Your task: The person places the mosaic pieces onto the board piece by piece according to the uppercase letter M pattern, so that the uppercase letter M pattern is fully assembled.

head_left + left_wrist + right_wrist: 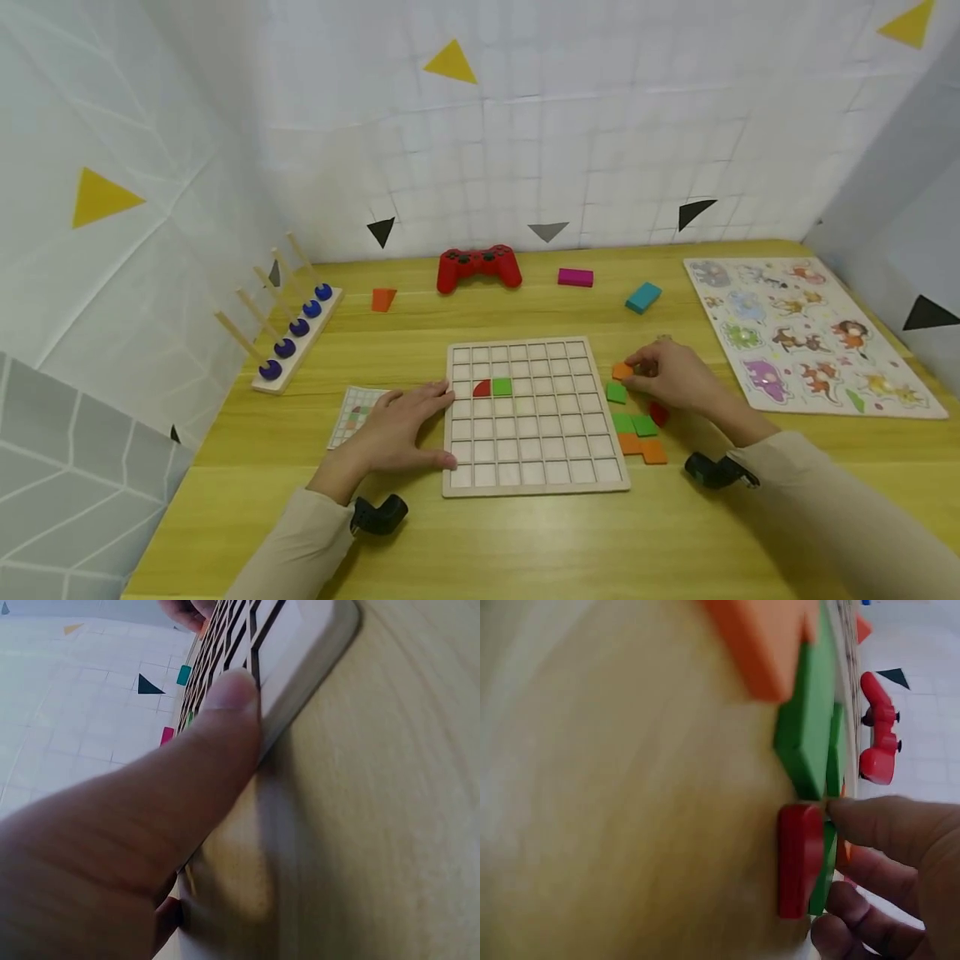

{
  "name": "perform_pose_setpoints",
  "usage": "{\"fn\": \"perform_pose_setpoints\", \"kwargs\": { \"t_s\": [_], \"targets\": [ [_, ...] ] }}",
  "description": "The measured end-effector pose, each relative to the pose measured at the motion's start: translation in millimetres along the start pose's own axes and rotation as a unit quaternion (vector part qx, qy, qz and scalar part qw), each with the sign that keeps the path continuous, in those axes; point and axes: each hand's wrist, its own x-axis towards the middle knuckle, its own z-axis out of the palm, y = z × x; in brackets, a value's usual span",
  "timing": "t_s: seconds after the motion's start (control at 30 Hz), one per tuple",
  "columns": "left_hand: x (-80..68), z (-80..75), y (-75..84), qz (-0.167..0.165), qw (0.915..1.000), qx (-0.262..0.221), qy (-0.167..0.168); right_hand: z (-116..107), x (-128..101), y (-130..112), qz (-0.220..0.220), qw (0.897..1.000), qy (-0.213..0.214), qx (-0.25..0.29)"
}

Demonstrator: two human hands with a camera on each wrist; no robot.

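A wooden grid board (536, 492) lies flat in front of me, with a red quarter-round tile (482, 388) and a green square tile (502, 387) side by side in its cells. My left hand (397, 429) rests along the board's left edge, fingers extended; the left wrist view shows its thumb (231, 690) on the rim. Just right of the board, my right hand (675, 383) pinches an orange tile (622, 372) between thumb and fingers. Below it lie a green tile (617, 392), other green and orange tiles (654, 452), and a red piece (658, 413).
Partly under my left hand is a pattern card (348, 417). A peg stand (285, 375) with blue beads stands at left. Toward the back are a red game controller (478, 267), orange (382, 300), magenta (575, 277) and teal blocks (643, 297). An animal puzzle board (810, 333) lies at right.
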Motion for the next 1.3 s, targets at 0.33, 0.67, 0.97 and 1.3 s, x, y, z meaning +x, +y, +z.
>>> {"fn": "perform_pose_setpoints", "kwargs": {
  "t_s": [0.33,0.67,0.97,1.3],
  "targets": [
    [2.8,-1.1,2.9,0.006,1.0,-0.001,-0.006,16,15,-35,-0.047,0.999,0.018,0.022],
    [2.0,-1.7,3.0,-0.003,1.0,0.004,-0.007,41,35,-87,-0.151,0.988,0.002,-0.016],
    [1.9,-0.5,2.2,-0.002,1.0,0.005,-0.006,47,41,-100,-0.153,0.987,-0.01,-0.052],
    [0.3,-1.1,2.2,-0.011,0.9999,0.006,-0.004,47,43,-102,-0.164,0.985,-0.013,-0.059]
  ]
}}
